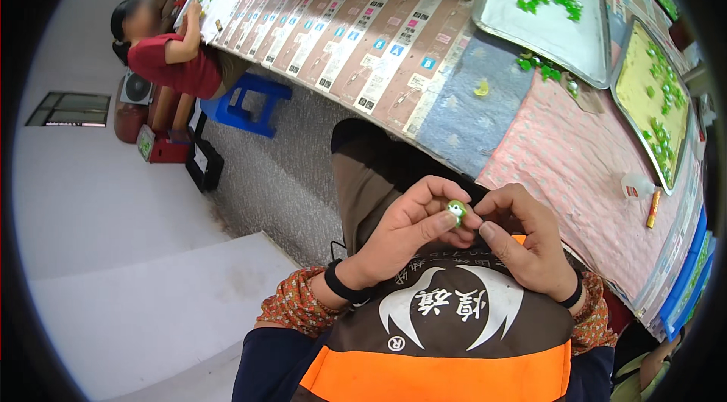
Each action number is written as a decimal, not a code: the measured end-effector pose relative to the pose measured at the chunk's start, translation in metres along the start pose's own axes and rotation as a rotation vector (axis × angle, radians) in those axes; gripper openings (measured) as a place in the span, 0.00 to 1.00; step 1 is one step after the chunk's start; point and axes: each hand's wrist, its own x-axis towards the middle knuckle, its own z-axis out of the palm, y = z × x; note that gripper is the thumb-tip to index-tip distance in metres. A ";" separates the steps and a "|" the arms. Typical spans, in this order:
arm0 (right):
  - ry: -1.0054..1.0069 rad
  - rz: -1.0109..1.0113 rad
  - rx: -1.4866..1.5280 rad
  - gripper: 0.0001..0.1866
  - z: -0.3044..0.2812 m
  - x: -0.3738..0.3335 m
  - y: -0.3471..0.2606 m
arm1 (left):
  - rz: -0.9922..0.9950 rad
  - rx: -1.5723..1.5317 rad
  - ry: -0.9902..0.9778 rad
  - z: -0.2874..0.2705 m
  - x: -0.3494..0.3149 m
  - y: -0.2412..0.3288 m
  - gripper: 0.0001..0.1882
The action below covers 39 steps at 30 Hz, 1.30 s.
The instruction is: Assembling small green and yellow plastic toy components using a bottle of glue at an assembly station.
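Between the thumb and fingers of my left hand is a small green and white figurine, held above my lap. My right hand is right beside it, thumb and forefinger brought together close to the figurine. Whatever those right fingertips may pinch is too small to make out. Both hands are over a brown and orange apron, in front of the table's edge.
A metal tray with green pieces lies on the table, beside a yellow-lined tray of green and white pieces. A small bottle and an orange tube are on the pink cloth. A co-worker sits far left near a blue stool.
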 end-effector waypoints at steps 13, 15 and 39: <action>0.168 0.019 0.349 0.11 -0.010 -0.010 0.010 | 0.190 0.370 -0.112 0.026 0.032 -0.003 0.11; 0.220 -0.095 0.181 0.11 -0.007 -0.005 0.016 | 0.192 0.392 -0.117 0.026 0.034 -0.002 0.11; 0.201 -0.083 0.138 0.08 -0.020 0.003 0.025 | -0.001 0.195 -0.061 0.013 0.051 -0.002 0.14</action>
